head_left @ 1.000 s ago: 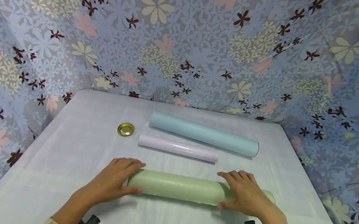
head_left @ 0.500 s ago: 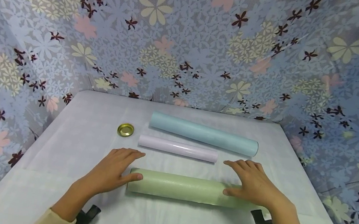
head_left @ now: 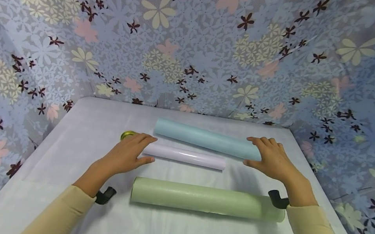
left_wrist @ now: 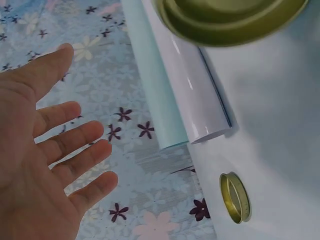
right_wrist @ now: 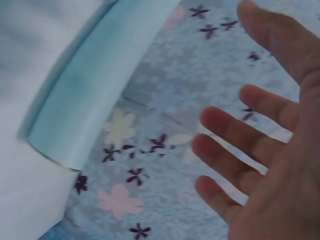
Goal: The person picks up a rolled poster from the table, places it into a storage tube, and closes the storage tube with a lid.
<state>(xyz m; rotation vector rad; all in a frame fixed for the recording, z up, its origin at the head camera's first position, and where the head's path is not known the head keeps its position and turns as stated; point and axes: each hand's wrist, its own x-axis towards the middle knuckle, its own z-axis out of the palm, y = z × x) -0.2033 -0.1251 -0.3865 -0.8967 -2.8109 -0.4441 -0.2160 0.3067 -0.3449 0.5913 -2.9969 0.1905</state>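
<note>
In the head view my left hand (head_left: 127, 153) hovers with fingers spread by the left end of a shiny lavender tube (head_left: 187, 156). It partly covers a round gold lid (head_left: 127, 134), which shows whole as a shallow lid (left_wrist: 235, 198) in the left wrist view. My right hand (head_left: 272, 159) is held over the right end of a long light blue tube (head_left: 202, 137), thumb and fingers apart, nothing between them. That tube's end (right_wrist: 70, 140) appears beside the hand in the right wrist view. Nearer to me lies a thick pale green tube (head_left: 205, 199), touched by neither hand.
The tubes and lid lie on a white-covered table (head_left: 172, 233). A flowered cloth (head_left: 196, 47) hangs behind and along both sides. Black straps (head_left: 277, 200) sit on the wrists. A gold recessed round end (left_wrist: 230, 20) looms at the top of the left wrist view.
Both hands have let go of the green tube and moved away from me, the left toward the lavender tube and lid, the right toward the blue tube. The green tube stays in place.
</note>
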